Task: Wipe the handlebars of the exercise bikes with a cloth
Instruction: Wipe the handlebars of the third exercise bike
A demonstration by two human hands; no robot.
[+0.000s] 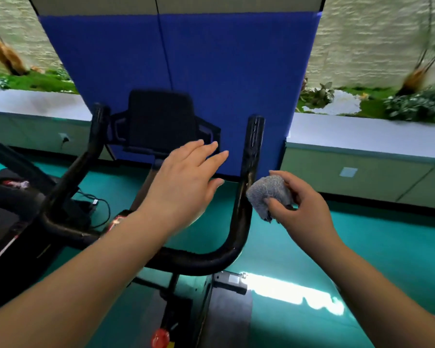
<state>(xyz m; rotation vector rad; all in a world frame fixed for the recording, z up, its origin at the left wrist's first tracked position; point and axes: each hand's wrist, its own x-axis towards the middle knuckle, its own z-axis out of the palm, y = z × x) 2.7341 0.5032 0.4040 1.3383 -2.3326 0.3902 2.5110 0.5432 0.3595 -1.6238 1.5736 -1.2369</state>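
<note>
The exercise bike's black U-shaped handlebar (pixel 241 217) fills the middle of the head view, with one upright grip on the left and one on the right. A dark console (pixel 161 121) sits between the grips. My right hand (pixel 304 209) grips a bunched grey cloth (pixel 268 194), and the cloth touches the outer side of the right upright. My left hand (pixel 186 182) hovers with fingers stretched flat, just left of that upright, not touching the bar.
A blue panel (pixel 236 71) stands right behind the bike. A low white ledge (pixel 362 136) with plants runs along the wall. Another black machine (pixel 8 197) stands at the left. The floor is teal. A red knob (pixel 160 337) sits low on the frame.
</note>
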